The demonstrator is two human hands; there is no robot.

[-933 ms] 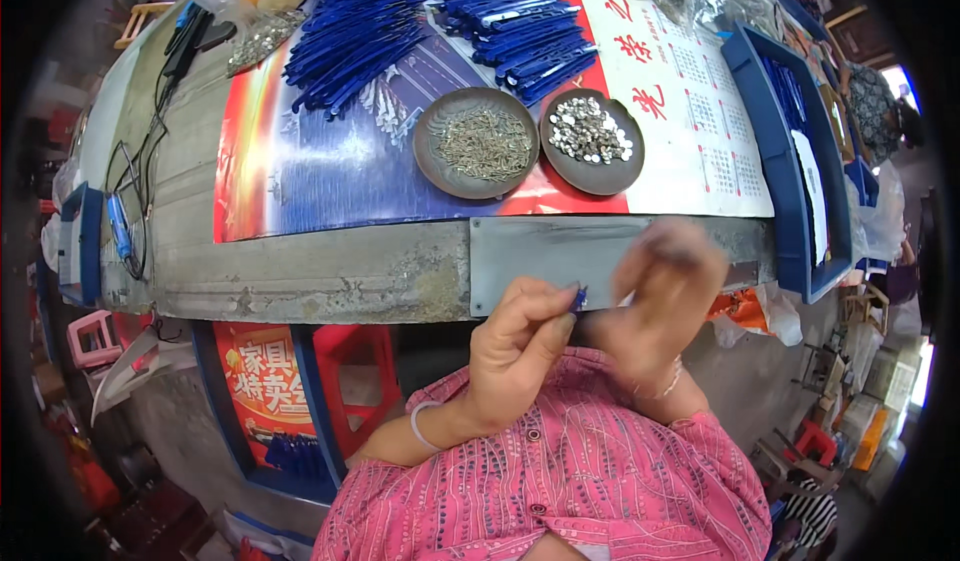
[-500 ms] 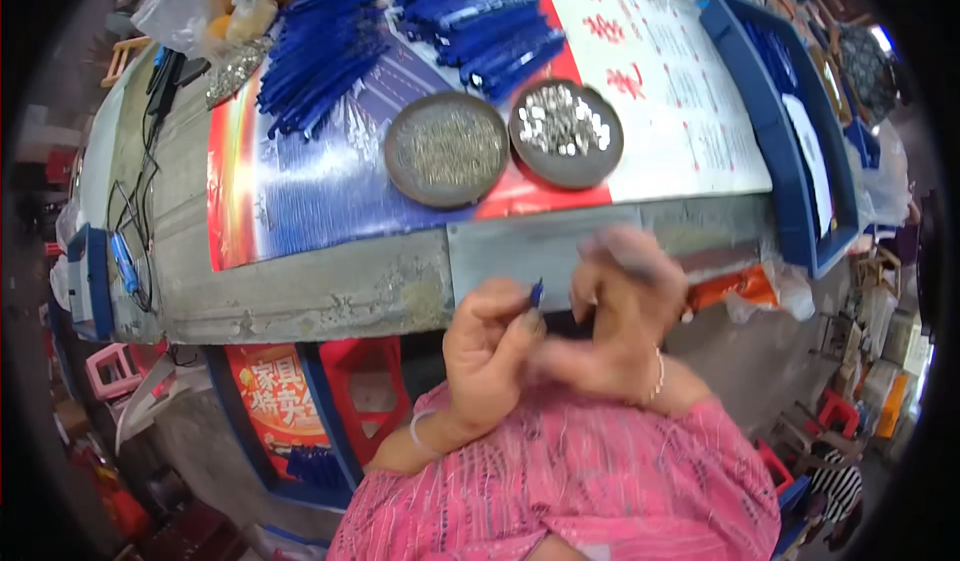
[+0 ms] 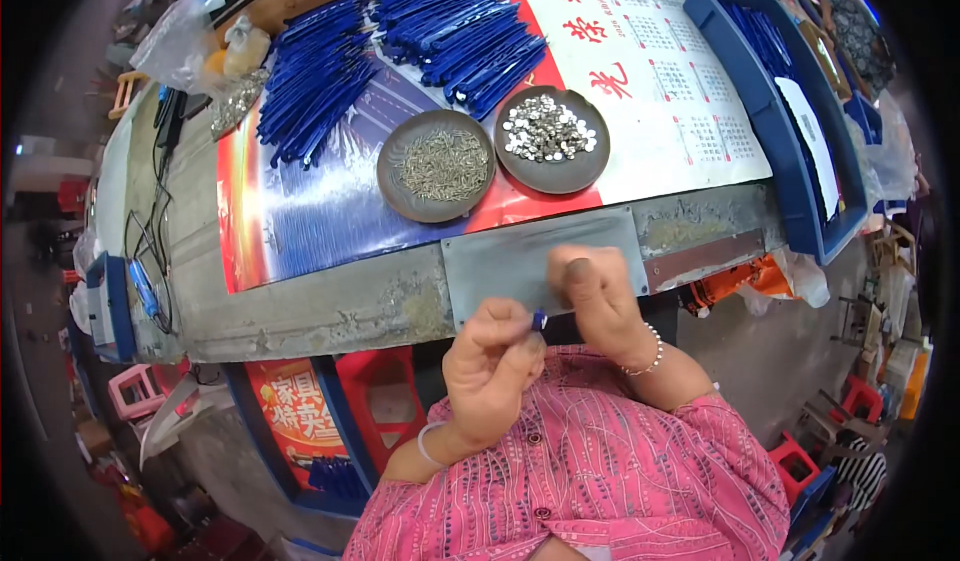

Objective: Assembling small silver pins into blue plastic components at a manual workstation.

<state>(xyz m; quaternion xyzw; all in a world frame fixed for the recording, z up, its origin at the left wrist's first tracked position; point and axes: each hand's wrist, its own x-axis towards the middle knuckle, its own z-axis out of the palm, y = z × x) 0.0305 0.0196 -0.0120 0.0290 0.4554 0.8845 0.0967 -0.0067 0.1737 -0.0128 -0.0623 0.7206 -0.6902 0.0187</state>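
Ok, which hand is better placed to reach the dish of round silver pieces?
Probably the right hand: it is nearer the dish, while the left hand pinches a small blue piece. Whether the right holds anything is unclear.

Small workshop, looks like hand assembly: scuffed desk (image 3: 300, 323), dishes (image 3: 390, 183) of small metal-looking bits (image 3: 440, 166), piled blue strips (image 3: 315, 81), blue tray (image 3: 828, 246), red stool (image 3: 377, 366).
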